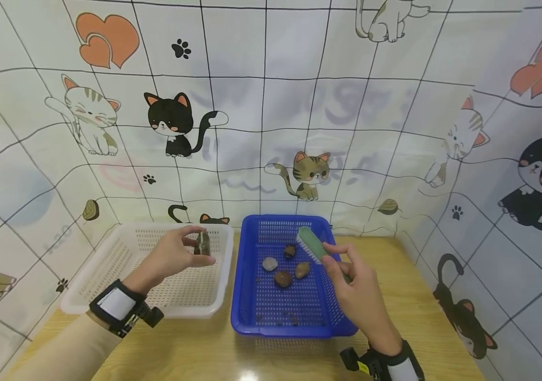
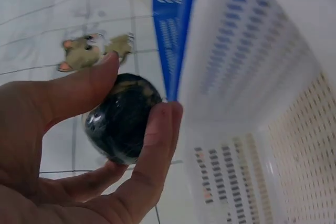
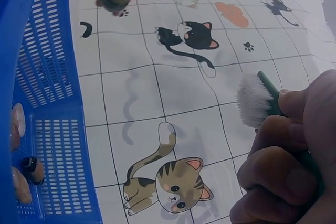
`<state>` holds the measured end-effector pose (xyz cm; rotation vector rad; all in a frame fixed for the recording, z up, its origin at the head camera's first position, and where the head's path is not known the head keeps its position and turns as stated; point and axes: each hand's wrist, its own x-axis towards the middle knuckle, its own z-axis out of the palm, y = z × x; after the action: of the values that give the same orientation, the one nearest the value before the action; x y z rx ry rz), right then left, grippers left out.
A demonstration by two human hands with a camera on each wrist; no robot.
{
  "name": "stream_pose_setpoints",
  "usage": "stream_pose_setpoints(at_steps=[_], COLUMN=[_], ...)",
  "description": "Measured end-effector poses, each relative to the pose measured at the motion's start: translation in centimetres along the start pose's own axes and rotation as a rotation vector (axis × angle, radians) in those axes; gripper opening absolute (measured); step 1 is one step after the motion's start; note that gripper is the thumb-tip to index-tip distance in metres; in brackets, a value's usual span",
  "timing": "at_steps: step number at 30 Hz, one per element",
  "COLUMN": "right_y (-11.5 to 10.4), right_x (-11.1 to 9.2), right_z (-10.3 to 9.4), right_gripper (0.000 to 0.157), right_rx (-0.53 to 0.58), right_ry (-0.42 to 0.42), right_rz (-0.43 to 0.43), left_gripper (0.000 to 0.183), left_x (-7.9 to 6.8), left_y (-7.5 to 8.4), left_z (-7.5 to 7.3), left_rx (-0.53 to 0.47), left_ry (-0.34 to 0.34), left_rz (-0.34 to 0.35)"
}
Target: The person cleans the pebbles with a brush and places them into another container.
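Observation:
A dark, glossy stone (image 2: 123,121) with tan patches is pinched between the thumb and fingers of my left hand (image 1: 172,257), above the white basket (image 1: 190,296). My right hand (image 1: 359,291) grips a green brush (image 1: 312,243) over the right side of the blue basket (image 1: 295,332); its white bristles (image 3: 253,100) face left. Inside the blue basket lie a whitish stone (image 1: 269,263), a reddish-brown stone (image 1: 282,279), a tan stone (image 1: 302,270) and a dark brown stone (image 1: 290,251). The brush and the held stone are apart.
Both baskets stand side by side on a wooden table (image 1: 195,349). Small brown bits (image 1: 293,317) lie on the blue basket's floor near its front. A tile-patterned sheet (image 1: 237,100) with printed cats rises behind and at both sides.

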<state>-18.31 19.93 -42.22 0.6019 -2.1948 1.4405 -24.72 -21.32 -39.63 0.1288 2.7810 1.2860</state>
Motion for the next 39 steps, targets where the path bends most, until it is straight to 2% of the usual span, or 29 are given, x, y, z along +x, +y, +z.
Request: stream_pose_setpoints(at_steps=[4, 9, 13, 17, 22, 26, 34, 36, 39], right_y=[0.1, 0.1, 0.1, 0.1, 0.0, 0.1, 0.4, 0.4, 0.4], right_x=[-0.1, -0.2, -0.2, -0.1, 0.2, 0.3, 0.2, 0.2, 0.2], right_z=[-0.1, -0.3, -0.4, -0.4, -0.4, -0.5, -0.5, -0.4, -0.4], right_gripper=[0.022, 0.022, 0.022, 0.022, 0.021, 0.022, 0.021, 0.021, 0.021], right_rx=[0.006, 0.013, 0.021, 0.038, 0.048, 0.044, 0.04, 0.037, 0.031], right_ry=[-0.004, -0.006, -0.001, 0.001, -0.008, -0.011, -0.023, -0.021, -0.019], right_rz=[0.023, 0.04, 0.045, 0.036, 0.034, 0.052, 0.05, 0.051, 0.054], left_gripper=[0.092, 0.086, 0.079, 0.062, 0.043, 0.044, 0.048, 0.054, 0.059], left_x=[1.9, 4.2, 5.4, 6.0, 5.8, 5.9, 5.9, 5.6, 5.3], left_y=[-1.1, -2.2, -2.6, -2.8, -3.2, -3.6, -4.4, -4.0, -2.9], left_z=[0.3, 1.3, 2.1, 2.8, 3.5, 4.1, 4.7, 4.5, 4.3], left_rx=[0.103, 0.174, 0.237, 0.284, 0.355, 0.395, 0.455, 0.485, 0.58], left_ry=[-0.083, -0.207, -0.267, -0.314, -0.363, -0.371, -0.318, -0.3, -0.242], left_rz=[-0.028, -0.063, -0.1, -0.131, -0.165, -0.158, -0.12, -0.087, 0.01])
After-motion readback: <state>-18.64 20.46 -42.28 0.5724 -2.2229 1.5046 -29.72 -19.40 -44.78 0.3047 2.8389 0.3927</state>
